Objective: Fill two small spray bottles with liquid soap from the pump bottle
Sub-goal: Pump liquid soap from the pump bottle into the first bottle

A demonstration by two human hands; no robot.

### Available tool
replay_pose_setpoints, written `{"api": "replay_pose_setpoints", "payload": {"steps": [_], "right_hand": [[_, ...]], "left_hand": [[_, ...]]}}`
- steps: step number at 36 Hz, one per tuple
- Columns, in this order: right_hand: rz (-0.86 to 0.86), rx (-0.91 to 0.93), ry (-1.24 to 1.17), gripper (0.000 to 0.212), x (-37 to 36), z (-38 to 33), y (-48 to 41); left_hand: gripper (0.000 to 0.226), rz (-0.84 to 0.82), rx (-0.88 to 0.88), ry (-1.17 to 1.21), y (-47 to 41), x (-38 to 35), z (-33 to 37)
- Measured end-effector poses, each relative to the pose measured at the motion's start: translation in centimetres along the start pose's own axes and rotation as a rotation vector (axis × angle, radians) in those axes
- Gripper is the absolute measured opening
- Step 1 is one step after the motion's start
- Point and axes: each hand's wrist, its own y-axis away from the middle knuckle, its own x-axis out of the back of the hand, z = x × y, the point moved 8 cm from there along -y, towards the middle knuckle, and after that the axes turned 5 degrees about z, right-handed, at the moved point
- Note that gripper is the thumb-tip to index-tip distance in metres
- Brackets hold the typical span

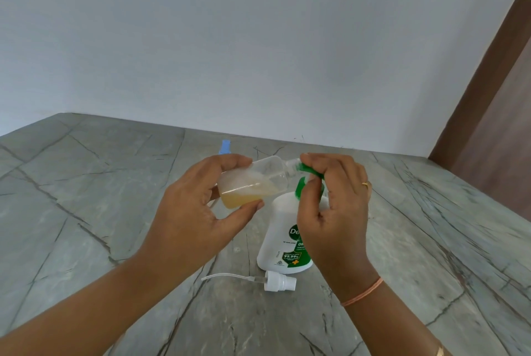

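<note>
As amber liquid soap pooled along its lower side, a small clear spray bottle [253, 180] lay tilted nearly flat in the person's left hand [201, 206], thumb beneath and fingers curled over the top. Its open neck met the green pump head [309, 170] of the white pump bottle [281, 240], which stood on the grey veined bench [86, 212]. The right hand [333, 212] was clenched around that pump head, hiding most of it.

The spray bottle's own white spray cap [280, 282], with its thin dip tube, lay on the bench at 6 o'clock from the pump bottle. A blue object [224, 146], mostly hidden, showed at 11 o'clock beyond the left hand; what it was could not be told.

The little bottle looked thin-walled and light, roughly a third full, and likely to dent if squeezed. A loose grip round the middle of its body seemed the safest hold. Any soap on its wall would probably make it slippery. The pump bottle appeared broad-based and heavier, best worked by pressing straight down on the head. The spray cap seemed best lifted by its collar, not the bendy tube.
</note>
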Motion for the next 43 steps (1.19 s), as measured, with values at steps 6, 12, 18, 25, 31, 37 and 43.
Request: {"api": "replay_pose_setpoints", "payload": {"steps": [6,12,18,25,31,37,43], "right_hand": [[-0.006,-0.030,-0.036,0.026,-0.4,0.4,0.3],[-0.070,-0.061,0.034,0.029,-0.1,0.3,-0.5],[-0.078,-0.035,0.041,0.030,0.0,0.1,-0.8],[-0.018,0.001,-0.010,0.030,-0.1,0.2,0.0],[-0.032,-0.019,-0.013,0.030,-0.3,0.3,0.4],[-0.068,-0.054,0.014,0.030,0.1,0.1,-0.6],[-0.089,-0.035,0.061,0.031,0.2,0.0,-0.9]], "left_hand": [[0.053,0.005,0.028,-0.005,0.1,0.0,-0.4],[0.052,0.006,0.053,0.007,0.0,0.1,-0.3],[0.051,0.004,0.075,0.034,0.0,-0.1,-0.3],[0.046,-0.026,0.279,0.288,0.0,-0.5,-1.5],[0.049,-0.073,0.445,0.467,0.0,-1.2,-1.9],[0.048,-0.038,0.482,0.552,0.0,-1.2,-1.8],[0.045,-0.063,0.479,0.574,0.0,-1.4,-2.0]]}}
